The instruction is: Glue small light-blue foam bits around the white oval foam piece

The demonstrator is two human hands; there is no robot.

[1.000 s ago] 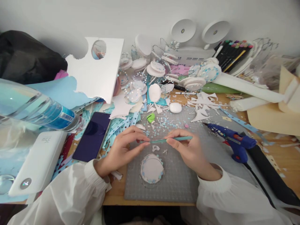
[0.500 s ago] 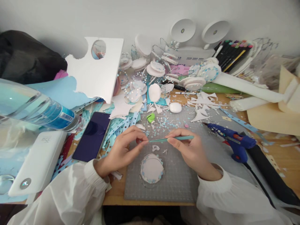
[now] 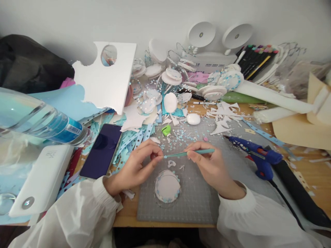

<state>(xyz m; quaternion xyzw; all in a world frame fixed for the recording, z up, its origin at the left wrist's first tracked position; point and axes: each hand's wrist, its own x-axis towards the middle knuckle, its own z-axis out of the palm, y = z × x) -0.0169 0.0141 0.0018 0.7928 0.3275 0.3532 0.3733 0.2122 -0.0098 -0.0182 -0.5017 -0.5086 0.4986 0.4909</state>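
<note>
My right hand [image 3: 207,163] is closed around teal tweezers [image 3: 200,152], their tips pointing left. At those tips sits a small light-blue paper piece [image 3: 165,157], and the thumb and forefinger of my left hand [image 3: 141,163] pinch together right at it. Below both hands, a round white disc [image 3: 167,186] edged with tiny blue pieces lies on the grey cutting mat [image 3: 196,206], with a thin clear ring around it. Curled white scraps [image 3: 171,163] rest between the disc and the tweezers.
A blue glue gun [image 3: 258,151] lies right, a phone [image 3: 102,150] and white power bank [image 3: 42,179] left. A large water bottle [image 3: 46,115] leans in. Behind are a lime-green small object [image 3: 166,130], a white oval case [image 3: 193,119], scattered confetti and several decorated discs [image 3: 172,75].
The tweezers have shifted slightly right, and a light-blue piece now shows at their tips beside my left fingertips. My left hand has barely moved.
</note>
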